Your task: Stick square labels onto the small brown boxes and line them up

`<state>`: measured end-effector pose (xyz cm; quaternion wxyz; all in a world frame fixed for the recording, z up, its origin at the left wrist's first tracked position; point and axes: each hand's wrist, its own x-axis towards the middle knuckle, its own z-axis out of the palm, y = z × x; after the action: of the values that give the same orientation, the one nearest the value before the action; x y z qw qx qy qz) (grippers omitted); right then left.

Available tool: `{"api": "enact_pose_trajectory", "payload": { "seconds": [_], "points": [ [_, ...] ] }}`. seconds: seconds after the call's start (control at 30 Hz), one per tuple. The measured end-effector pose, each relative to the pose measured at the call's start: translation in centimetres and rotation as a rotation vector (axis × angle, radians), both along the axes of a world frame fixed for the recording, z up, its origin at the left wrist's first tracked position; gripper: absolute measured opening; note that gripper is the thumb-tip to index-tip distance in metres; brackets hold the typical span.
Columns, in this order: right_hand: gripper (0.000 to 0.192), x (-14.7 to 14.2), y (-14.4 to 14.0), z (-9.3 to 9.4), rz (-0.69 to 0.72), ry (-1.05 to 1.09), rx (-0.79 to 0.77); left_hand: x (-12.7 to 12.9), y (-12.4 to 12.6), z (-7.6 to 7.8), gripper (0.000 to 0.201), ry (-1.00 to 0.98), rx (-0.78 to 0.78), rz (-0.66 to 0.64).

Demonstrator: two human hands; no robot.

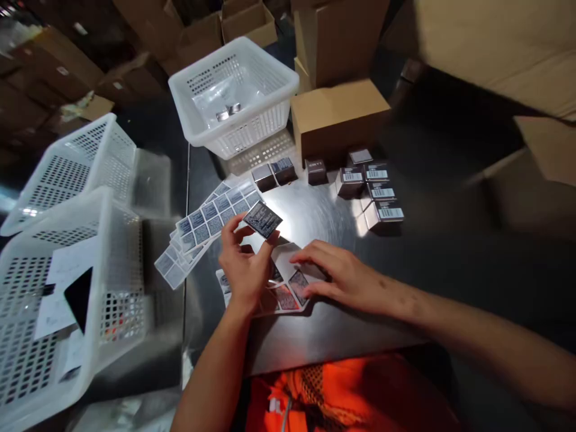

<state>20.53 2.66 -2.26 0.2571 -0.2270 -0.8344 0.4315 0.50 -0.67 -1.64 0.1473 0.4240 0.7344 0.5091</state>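
A small dark box [263,219] with a printed label on its upper face is held up between the thumb and fingers of my left hand [245,264]. Just below it, a label sheet [284,296] lies at the table's near side. The fingers of my right hand [335,273] are on that sheet's right part, gripping around a label at its edge. Several more label sheets [216,216] are fanned out to the left of my left hand. Beyond the hands stand two small boxes [273,174] side by side and a single dark box [315,171].
Several small boxes with barcode labels [382,192] are grouped at the right of the metal table [315,342]. Behind them are a brown carton [339,111] and a white basket [234,135] with small items inside. More white baskets [103,252] stand at left, one holding papers.
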Motion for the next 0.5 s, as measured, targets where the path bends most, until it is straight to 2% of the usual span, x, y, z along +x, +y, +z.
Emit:
{"api": "enact_pose_trajectory", "payload": {
  "seconds": [0.07, 0.13, 0.33, 0.4, 0.5],
  "points": [
    [0.056, -0.1, 0.1, -0.3, -0.031, 0.029, -0.052, 0.0, 0.0, 0.0, 0.068, -0.004, 0.019, -0.008],
    [0.06, -0.1, 0.2, -0.2, -0.054, 0.028, -0.115, 0.0, 0.0, 0.0, 0.067, 0.004, 0.035, -0.013],
    [0.022, 0.1, -0.1, 1.5, -0.096, -0.102, -0.382, -0.2, 0.2, 0.2, 0.066, 0.083, 0.015, 0.038],
    [0.016, 0.1, -0.3, 1.9, -0.113, -0.168, -0.361, -0.2, 0.2, 0.2, 0.065, 0.1, -0.007, 0.04],
    [0.008, 0.0, -0.7, 1.7, -0.147, -0.138, -0.116, -0.2, 0.2, 0.2, 0.062, 0.141, -0.041, 0.026]
  ]
}}
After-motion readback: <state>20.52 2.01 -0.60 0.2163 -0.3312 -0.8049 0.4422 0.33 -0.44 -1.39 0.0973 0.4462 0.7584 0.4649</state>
